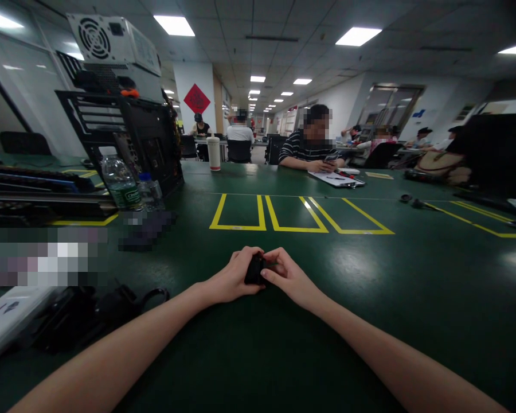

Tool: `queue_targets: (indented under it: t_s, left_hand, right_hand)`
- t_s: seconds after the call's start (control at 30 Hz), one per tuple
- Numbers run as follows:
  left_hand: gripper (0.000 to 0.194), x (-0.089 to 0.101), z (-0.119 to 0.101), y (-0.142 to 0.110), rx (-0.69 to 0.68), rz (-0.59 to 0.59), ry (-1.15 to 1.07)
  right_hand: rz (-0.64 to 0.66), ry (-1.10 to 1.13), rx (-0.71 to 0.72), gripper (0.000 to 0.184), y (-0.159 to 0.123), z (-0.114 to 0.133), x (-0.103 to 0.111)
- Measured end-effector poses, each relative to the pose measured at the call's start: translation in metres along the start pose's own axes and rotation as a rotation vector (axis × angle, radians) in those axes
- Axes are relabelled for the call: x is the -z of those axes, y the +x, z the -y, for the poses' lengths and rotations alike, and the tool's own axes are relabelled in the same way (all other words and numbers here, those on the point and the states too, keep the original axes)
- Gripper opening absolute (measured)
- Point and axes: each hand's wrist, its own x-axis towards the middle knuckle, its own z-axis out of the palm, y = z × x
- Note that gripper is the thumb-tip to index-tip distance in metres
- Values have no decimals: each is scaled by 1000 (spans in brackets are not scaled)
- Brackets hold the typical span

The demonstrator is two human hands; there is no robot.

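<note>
A small black object [253,269] is held just above or on the green table, at its middle; its kind I cannot make out. My left hand [236,275] wraps round it from the left, with the thumb on the near side and fingers over the top. From the right, my right hand [286,275] meets it with thumb and fingertips pinching at its right edge. Parts of the object are covered by the fingers of both hands.
Yellow tape outlines [238,228] mark the green table [258,355] beyond my hands. Left stand a computer case [150,143], a water bottle [120,178] and black cabled gear [81,312]. A white cup [214,154] and clipboard [337,179] lie farther back; a person sits opposite.
</note>
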Motion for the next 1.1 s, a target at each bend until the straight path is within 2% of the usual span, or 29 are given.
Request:
queue_targets:
  t_s: [0.13, 0.27, 0.33, 0.53, 0.7, 0.97, 1.1]
  left_hand:
    - [59, 0, 0, 0, -5, 13, -15]
    - [59, -4, 5, 1, -31, -34, 8]
    - [60, -6, 8, 1, -32, -41, 13]
    - [64, -7, 10, 1, -14, -39, 7]
    - [62, -7, 7, 2, -26, -39, 7]
    - [57, -1, 2, 1, -27, 13, 3]
    - [62, -6, 6, 2, -15, -51, 23]
  right_hand:
    - [-1, -36, -10, 26, 1, 1, 1]
    - [85, 46, 7, 26, -1, 3, 1]
    - [78, 45, 18, 29, -3, 3, 0]
    - [42, 3, -12, 17, -2, 4, -1]
    - [18, -28, -21, 21, 0, 4, 0]
    - [61, 32, 35, 26, -2, -2, 1]
    - [36, 12, 38, 18, -3, -2, -1]
